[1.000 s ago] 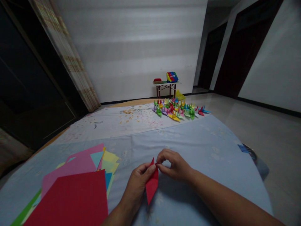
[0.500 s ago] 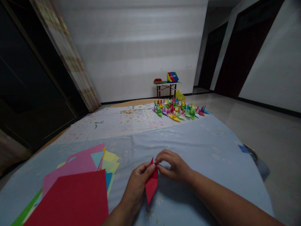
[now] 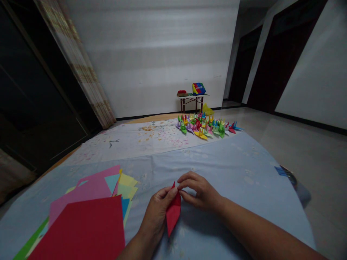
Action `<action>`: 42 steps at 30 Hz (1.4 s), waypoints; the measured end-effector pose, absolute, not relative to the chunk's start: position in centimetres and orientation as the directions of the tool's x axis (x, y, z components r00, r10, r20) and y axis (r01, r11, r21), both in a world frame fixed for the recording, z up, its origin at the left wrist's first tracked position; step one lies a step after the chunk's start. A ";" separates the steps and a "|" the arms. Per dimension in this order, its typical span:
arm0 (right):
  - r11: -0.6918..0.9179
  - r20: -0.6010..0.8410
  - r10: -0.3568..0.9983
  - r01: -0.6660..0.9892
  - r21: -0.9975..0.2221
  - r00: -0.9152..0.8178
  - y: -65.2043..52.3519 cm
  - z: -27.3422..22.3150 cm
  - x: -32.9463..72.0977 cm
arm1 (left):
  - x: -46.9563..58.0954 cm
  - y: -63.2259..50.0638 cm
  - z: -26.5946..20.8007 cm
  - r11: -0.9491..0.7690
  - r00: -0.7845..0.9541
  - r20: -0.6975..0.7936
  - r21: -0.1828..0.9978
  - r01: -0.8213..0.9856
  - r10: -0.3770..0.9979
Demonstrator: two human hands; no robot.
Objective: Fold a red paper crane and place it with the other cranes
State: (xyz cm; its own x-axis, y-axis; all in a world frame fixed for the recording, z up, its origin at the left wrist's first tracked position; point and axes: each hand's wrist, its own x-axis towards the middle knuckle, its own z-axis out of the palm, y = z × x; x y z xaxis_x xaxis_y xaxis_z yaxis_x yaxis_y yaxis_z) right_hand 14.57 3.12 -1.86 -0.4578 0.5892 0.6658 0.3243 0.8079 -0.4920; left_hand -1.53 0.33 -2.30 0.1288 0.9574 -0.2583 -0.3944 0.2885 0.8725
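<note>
Apparently to steady it, the left hand (image 3: pixel 159 206) pinches the folded red paper (image 3: pixel 174 213) right of the paper stack (image 3: pixel 86 224), the half-curled right hand (image 3: pixel 199 190) meeting its upper edge, grip unclear.

Dim, soft light; pale bands across wall (image 3: pixel 151 65); edges stretched.

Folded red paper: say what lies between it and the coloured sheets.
In the head view, a strip of light-blue cloth and the left hand, which holds the folded red paper, lie between it and the coloured sheets.
</note>
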 end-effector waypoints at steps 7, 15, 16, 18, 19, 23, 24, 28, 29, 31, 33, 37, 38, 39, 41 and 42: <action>0.776 0.664 0.629 0.277 -0.566 -0.404 2.8 -1.9 14.2 | -1.6 0.5 -2.8 0.250 0.138 -0.211 0.877 -0.411 0.968; 0.760 0.650 0.647 0.266 -0.594 -0.398 2.6 -1.7 14.0 | -1.7 0.5 -3.0 0.235 0.138 -0.196 0.894 -0.381 0.971; 0.760 0.650 0.647 0.264 -0.594 -0.398 2.6 -1.7 14.0 | -1.7 0.5 -3.1 0.231 0.135 -0.194 0.896 -0.379 0.972; 0.759 0.649 0.647 0.256 -0.599 -0.400 2.6 -1.6 14.1 | -1.7 0.6 -3.1 0.219 0.124 -0.185 0.900 -0.378 0.975; 0.758 0.648 0.647 0.250 -0.602 -0.402 2.5 -1.5 14.1 | -1.7 0.6 -3.2 0.213 0.118 -0.181 0.901 -0.378 0.976; 0.736 0.632 0.672 0.252 -0.629 -0.386 2.6 -1.4 14.2 | -1.7 0.6 -3.1 0.200 0.103 -0.173 0.903 -0.381 0.979; 0.722 0.622 0.687 0.258 -0.642 -0.375 2.6 -1.4 14.3 | -1.7 0.6 -3.1 0.197 0.097 -0.173 0.904 -0.380 0.980; 0.654 0.565 0.751 0.264 -0.709 -0.343 2.7 -1.3 14.3 | -1.6 0.5 -2.8 0.198 0.080 -0.181 0.906 -0.374 0.980; 0.639 0.551 0.762 0.261 -0.723 -0.341 2.7 -1.2 14.2 | -1.6 0.5 -2.8 0.198 0.080 -0.181 0.906 -0.375 0.980; 0.615 0.523 0.778 0.250 -0.748 -0.347 2.7 -1.1 14.1 | -1.6 0.6 -2.8 0.196 0.083 -0.178 0.906 -0.375 0.981; 0.599 0.504 0.787 0.243 -0.763 -0.356 2.7 -1.1 14.0 | -1.6 0.6 -2.9 0.190 0.091 -0.168 0.907 -0.377 0.982; 0.614 0.527 0.779 0.242 -0.752 -0.338 2.6 -1.1 14.0 | -1.6 0.6 -3.1 0.182 0.105 -0.153 0.907 -0.380 0.983; 0.622 0.539 0.775 0.246 -0.743 -0.331 2.6 -1.1 14.0 | -1.6 0.6 -3.1 0.181 0.099 -0.155 0.908 -0.378 0.983; 0.630 0.549 0.769 0.249 -0.735 -0.327 2.6 -1.1 14.0 | -1.6 0.6 -3.1 0.180 0.089 -0.158 0.910 -0.373 0.983; 0.647 0.566 0.757 0.251 -0.720 -0.326 2.6 -1.1 14.0 | -1.6 0.6 -3.0 0.179 0.075 -0.163 0.916 -0.359 0.984; 0.655 0.574 0.750 0.249 -0.713 -0.328 2.6 -1.2 14.0 | -1.7 0.6 -3.0 0.180 0.077 -0.164 0.918 -0.354 0.984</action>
State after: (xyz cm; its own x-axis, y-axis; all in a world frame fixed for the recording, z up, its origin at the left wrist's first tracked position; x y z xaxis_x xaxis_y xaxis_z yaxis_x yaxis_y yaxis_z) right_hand 13.98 2.57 -1.16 -0.3283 0.7499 0.5743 0.2488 0.6552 -0.7133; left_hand -1.66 0.61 -3.04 0.0766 0.9835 -0.1637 -0.3535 0.1803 0.9179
